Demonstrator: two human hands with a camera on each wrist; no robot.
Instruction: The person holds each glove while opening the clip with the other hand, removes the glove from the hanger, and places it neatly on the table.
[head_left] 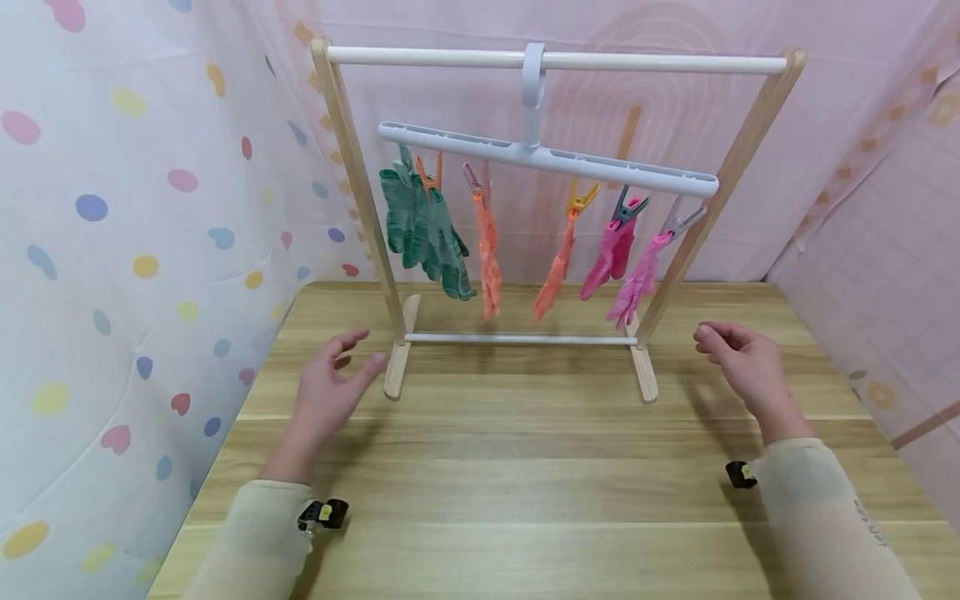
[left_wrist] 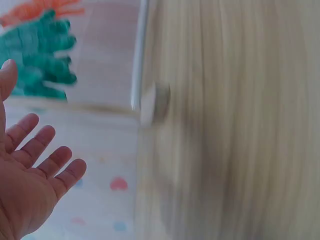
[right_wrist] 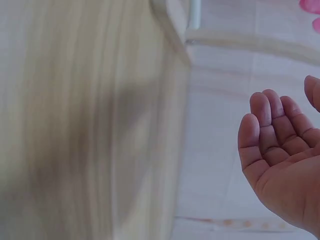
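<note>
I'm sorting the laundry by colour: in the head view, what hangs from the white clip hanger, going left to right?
Green gloves → orange glove → second orange glove → pink glove → second pink glove.

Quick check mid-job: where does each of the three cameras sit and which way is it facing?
Head: worn on the head, looking forward and down at the drying rack, table, left hand and right hand.
Left wrist: looks past the open palm at the green gloves and rack foot.
Right wrist: looks past loosely curled fingers at the table, blurred.
Shared: head and left wrist both show the green gloves.
</note>
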